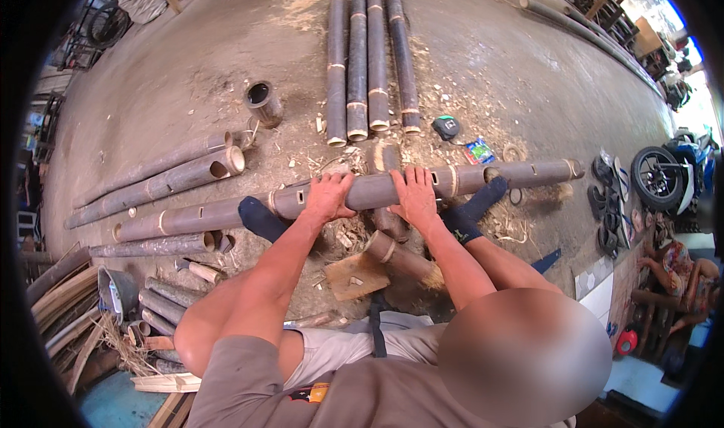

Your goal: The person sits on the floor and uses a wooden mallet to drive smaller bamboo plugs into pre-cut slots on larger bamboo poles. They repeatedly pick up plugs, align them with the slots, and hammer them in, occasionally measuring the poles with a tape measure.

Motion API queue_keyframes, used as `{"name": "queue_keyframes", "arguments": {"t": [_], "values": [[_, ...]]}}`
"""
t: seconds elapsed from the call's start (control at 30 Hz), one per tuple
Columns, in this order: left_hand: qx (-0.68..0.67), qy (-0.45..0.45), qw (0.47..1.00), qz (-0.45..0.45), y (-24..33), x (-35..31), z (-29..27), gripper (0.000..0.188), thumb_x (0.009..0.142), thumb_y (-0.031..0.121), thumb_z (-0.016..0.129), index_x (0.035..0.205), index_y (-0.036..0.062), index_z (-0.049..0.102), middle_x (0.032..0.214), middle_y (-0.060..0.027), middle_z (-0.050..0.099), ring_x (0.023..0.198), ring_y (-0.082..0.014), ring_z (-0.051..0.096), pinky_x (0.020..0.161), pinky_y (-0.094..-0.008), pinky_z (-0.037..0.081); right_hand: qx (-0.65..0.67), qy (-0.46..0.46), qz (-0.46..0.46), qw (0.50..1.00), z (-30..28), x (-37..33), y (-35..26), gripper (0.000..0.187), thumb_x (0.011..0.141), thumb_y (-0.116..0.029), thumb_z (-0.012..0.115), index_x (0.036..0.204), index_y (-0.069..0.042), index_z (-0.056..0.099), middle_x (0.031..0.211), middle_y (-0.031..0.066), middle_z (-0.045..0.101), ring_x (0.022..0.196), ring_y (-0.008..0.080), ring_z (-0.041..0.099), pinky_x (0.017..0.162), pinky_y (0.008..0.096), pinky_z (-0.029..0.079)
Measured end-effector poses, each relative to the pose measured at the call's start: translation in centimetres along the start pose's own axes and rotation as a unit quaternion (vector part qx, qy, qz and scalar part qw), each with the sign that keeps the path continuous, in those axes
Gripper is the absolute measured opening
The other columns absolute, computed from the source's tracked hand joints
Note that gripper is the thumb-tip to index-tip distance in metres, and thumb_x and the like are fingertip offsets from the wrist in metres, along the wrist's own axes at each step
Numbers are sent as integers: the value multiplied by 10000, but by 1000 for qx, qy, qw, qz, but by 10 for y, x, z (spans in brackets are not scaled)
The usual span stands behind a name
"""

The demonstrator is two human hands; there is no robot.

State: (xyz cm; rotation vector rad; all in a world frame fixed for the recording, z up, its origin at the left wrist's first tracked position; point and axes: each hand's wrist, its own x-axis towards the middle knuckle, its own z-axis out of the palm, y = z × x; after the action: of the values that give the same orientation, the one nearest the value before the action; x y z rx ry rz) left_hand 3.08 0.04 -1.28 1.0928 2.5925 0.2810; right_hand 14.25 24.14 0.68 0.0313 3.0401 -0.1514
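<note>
A long dark bamboo pole (369, 193) lies crosswise in front of me, with small rectangular slots cut along it and pale rings at its joints. My left hand (329, 196) grips it left of the middle, fingers over the top and thumb on the near side. A short way to the right, my right hand (414, 194) clasps the same pole. A short bamboo piece (388, 223) passes underneath, between my hands. My feet, in dark socks (261, 218), rest against the pole on either side.
Several cut bamboo poles (357, 66) lie side by side ahead. More poles (166, 179) are at left, near an upright bamboo tube (264, 105). A tape measure (446, 128), wood chips, a wooden board (356, 276) and a saw blade (546, 261) lie around. Sandals (607, 202) and a motorcycle (664, 175) stand right.
</note>
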Motion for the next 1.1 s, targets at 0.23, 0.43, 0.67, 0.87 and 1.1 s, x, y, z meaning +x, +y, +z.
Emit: {"name": "queue_keyframes", "arguments": {"t": [0.23, 0.43, 0.67, 0.87, 1.1], "values": [[-16, 15, 1000, 16, -1, 3, 3, 985, 592, 483, 964, 1420, 159, 539, 1272, -144, 673, 1241, -385, 615, 1003, -596, 479, -19, -3, -4, 1000, 3, -1, 4, 993, 715, -489, 923, 1529, -144, 470, 1456, 182, 519, 1421, 407, 431, 1256, 573, 262], [8, 43, 999, -6, 9, -1, 2, 991, 588, 476, 965, 1433, 178, 541, 1237, -121, 658, 1209, -361, 611, 993, -563, 466, 34, 64, -15, 997, 13, -2, 9, 1014, 630, -413, 967, 1484, -135, 495, 1379, 192, 535, 1368, 425, 454, 1214, 601, 307], [35, 92, 994, -41, 19, -11, 9, 1028, 589, 465, 966, 1471, 178, 523, 1237, -129, 638, 1209, -357, 606, 1002, -574, 436, 3, 51, 35, 998, 17, -4, -5, 1080, 701, -405, 924, 1612, -151, 403, 1522, 208, 455, 1483, 427, 359, 1265, 598, 233], [19, 40, 999, -31, 14, 0, 3, 1051, 593, 508, 959, 1486, 173, 517, 1270, -132, 652, 1228, -363, 607, 1015, -570, 426, 71, 9, 24, 997, 11, -6, 10, 984, 804, -477, 837, 1625, -140, 411, 1602, 202, 442, 1543, 407, 318, 1310, 555, 162], [2, 69, 996, -61, 25, -4, -6, 951, 699, 728, 822, 1428, 154, 613, 1255, -143, 681, 1215, -338, 615, 1052, -538, 406, 357, 36, 130, 924, 21, 42, 61, 751, 867, -498, 778, 1456, -62, 612, 1520, 299, 496, 1397, 492, 492, 1135, 543, 446]]}}
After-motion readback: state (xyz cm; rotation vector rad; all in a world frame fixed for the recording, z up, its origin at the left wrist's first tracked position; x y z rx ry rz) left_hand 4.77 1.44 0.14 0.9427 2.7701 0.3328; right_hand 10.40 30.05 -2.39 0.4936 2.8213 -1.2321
